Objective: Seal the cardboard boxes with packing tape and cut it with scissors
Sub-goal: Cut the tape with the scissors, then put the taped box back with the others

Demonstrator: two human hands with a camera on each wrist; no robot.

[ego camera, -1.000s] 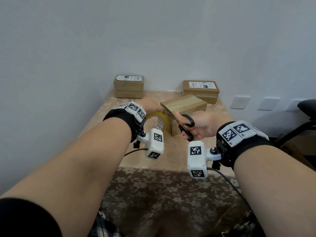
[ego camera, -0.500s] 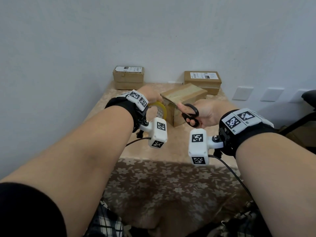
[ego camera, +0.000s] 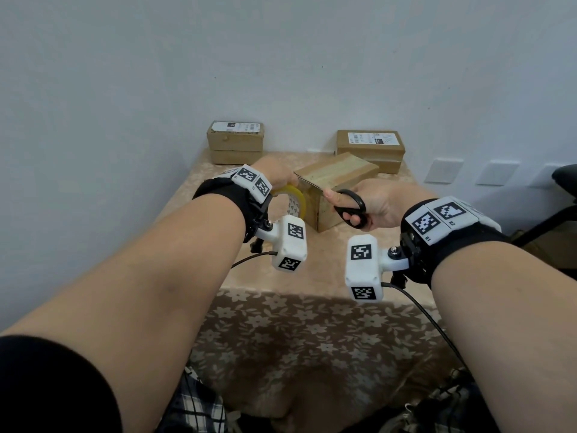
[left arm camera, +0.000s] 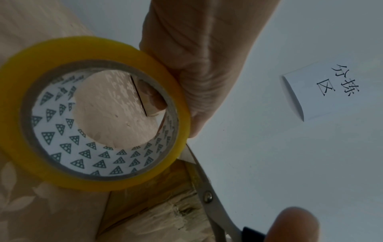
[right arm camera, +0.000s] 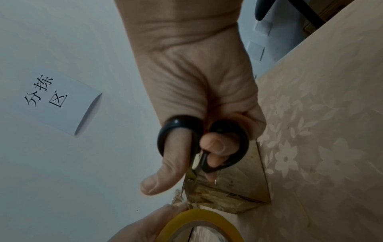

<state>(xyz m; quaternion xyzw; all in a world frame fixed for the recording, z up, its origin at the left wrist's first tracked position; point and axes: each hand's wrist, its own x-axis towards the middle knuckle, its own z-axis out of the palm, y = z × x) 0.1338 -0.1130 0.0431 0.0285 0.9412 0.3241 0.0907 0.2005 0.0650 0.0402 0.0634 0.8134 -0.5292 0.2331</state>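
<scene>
A brown cardboard box (ego camera: pixel 335 179) lies at an angle in the middle of the table. My left hand (ego camera: pixel 274 175) grips a yellow roll of packing tape (ego camera: pixel 292 198) just left of the box's near corner; the same tape roll (left arm camera: pixel 89 114) fills the left wrist view. My right hand (ego camera: pixel 374 207) holds black-handled scissors (ego camera: pixel 351 210) with thumb and fingers through the loops (right arm camera: pixel 203 144). The blades (left arm camera: pixel 204 185) run along the box's top edge toward the roll and look closed together. The tape strip between roll and box is not clearly visible.
Two more stacks of labelled cardboard boxes stand at the back against the wall, one left (ego camera: pixel 235 142) and one right (ego camera: pixel 370 148). The table wears a beige flowered cloth (ego camera: pixel 281 323). A paper sign (left arm camera: pixel 323 91) hangs on the wall. A dark chair (ego camera: pixel 562 182) is at the right.
My right hand has carried the scissors up to the box's top edge and the handles have come together. The left hand keeps its hold on the roll.
</scene>
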